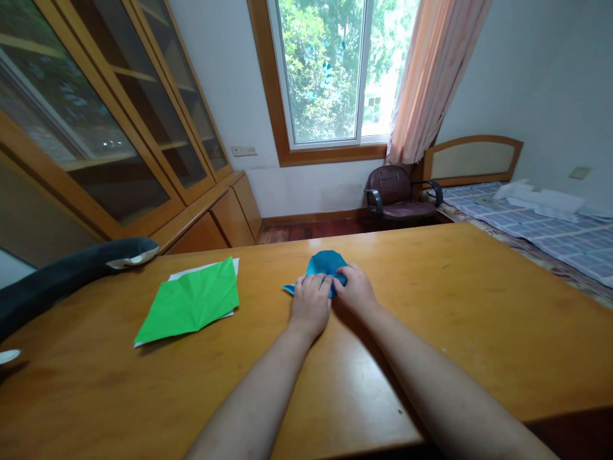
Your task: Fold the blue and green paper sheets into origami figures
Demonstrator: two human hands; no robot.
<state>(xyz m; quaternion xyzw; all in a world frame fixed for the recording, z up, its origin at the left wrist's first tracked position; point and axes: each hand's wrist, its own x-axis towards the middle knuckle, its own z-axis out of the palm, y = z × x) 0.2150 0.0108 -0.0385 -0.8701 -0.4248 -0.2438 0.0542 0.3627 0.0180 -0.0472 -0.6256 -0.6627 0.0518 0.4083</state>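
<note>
Both grips rest on one folded blue paper (326,260) upon the wooden tabletop (383,252).
The left grip (311,299) lies over its near left part, and the right grip (357,289) touches its right side; whether the fingers are clamped on the paper, I cannot tell. The blue paper is under and just beyond both grips. Well to the left of them lies a creased green paper (194,299), with white paper (236,264) showing beneath.

One blue paper (325,260), one chair (390,186), one bed (567,237)
</note>
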